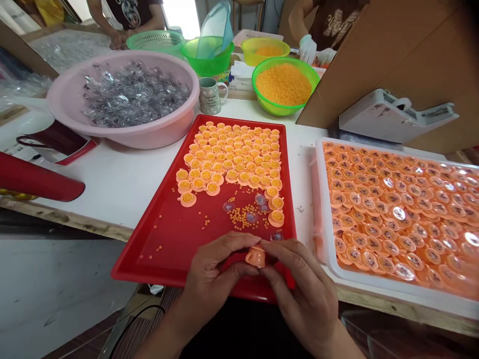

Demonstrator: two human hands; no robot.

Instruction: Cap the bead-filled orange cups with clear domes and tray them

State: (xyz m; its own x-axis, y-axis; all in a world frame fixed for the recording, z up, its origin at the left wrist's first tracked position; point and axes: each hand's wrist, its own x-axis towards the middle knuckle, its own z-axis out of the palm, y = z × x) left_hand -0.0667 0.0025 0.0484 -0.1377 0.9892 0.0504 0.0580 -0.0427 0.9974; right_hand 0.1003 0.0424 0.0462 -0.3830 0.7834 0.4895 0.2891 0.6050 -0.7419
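An orange toy cup (256, 257) is pinched between the fingertips of my left hand (220, 271) and my right hand (303, 281), above the near edge of a red tray (168, 239). The cup appears tipped over, its handle toward the left. Rows of small orange cups on saucers (228, 157), filled with yellow-orange bits, cover the far part of the tray. Loose orange pellets (241, 217) and a few clear round lids (252, 217) lie on the tray just beyond my hands.
Right of the tray, a white bin (320, 199) holds many lidded cups. A pink basin (149, 134) of clear lids stands at the left, beside a mug (209, 97). Behind are a green bowl (273, 107) of pellets, a cardboard sheet (374, 60) and a person's gloved hand (308, 49).
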